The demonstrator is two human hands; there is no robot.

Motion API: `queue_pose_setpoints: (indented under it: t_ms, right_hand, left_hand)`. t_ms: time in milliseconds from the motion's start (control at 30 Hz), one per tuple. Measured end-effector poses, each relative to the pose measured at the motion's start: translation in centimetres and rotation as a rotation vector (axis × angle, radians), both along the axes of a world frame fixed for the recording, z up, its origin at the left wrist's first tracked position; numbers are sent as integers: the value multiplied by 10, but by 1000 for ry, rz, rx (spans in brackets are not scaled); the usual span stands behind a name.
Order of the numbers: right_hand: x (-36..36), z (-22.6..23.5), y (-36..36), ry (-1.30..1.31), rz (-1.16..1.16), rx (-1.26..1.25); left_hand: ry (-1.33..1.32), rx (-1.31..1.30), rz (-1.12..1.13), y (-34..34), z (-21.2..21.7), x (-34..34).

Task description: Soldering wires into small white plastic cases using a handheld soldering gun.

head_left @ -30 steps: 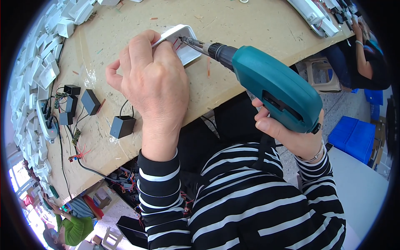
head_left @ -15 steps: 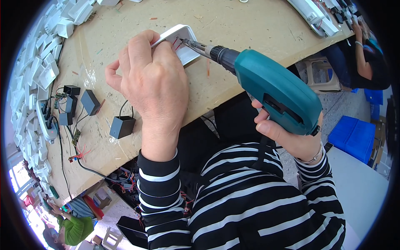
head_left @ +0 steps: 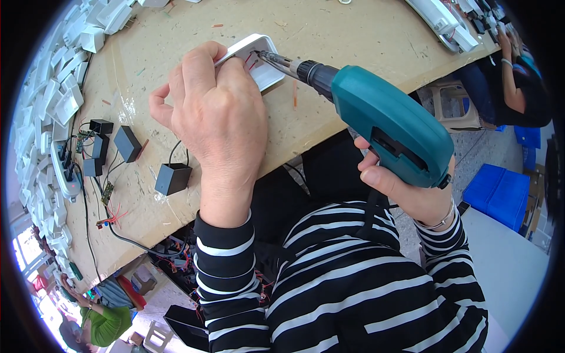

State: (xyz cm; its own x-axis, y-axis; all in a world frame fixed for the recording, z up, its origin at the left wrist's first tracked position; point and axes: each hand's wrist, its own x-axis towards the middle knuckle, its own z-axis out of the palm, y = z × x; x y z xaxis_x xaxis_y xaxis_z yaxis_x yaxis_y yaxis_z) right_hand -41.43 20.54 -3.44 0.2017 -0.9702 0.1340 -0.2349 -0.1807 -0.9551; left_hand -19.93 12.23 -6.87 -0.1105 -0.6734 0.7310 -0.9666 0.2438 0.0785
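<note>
At about 12 o'clock, the white case (head_left: pixel 272 75) is tilted over the table (head_left: pixel 335 35), its left side pinched by the bent fingers of the left hand (head_left: pixel 220 112) at 11. At 3 o'clock, the right hand (head_left: pixel 406 187) is wrapped around the teal tool (head_left: pixel 388 120), whose tip points toward 10, inside the case near red wires (head_left: pixel 251 66). A black box (head_left: pixel 172 179) sits at 9, white housings (head_left: pixel 69 101) piled at 10.

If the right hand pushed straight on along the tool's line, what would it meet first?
The tip of the teal power tool in the right hand would likely meet the white plastic shell first; whether they already touch is unclear.
</note>
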Motion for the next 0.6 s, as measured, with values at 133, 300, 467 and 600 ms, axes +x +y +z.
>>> queue_pose_setpoints:
  t_ms: [133, 300, 467, 600]
  right_hand:
    - [1, 3, 2, 7, 9, 31]
    - [1, 2, 7, -60, -10, 83]
    - [-19, 4, 20, 6, 93, 129]
    - [-21, 9, 23, -9, 75, 56]
  left_hand:
    - [6, -3, -5, 0, 0, 0]
    - [13, 3, 1, 1, 1, 0]
    - [9, 7, -3, 1, 0, -1]
    - [0, 32, 11, 3, 2, -2]
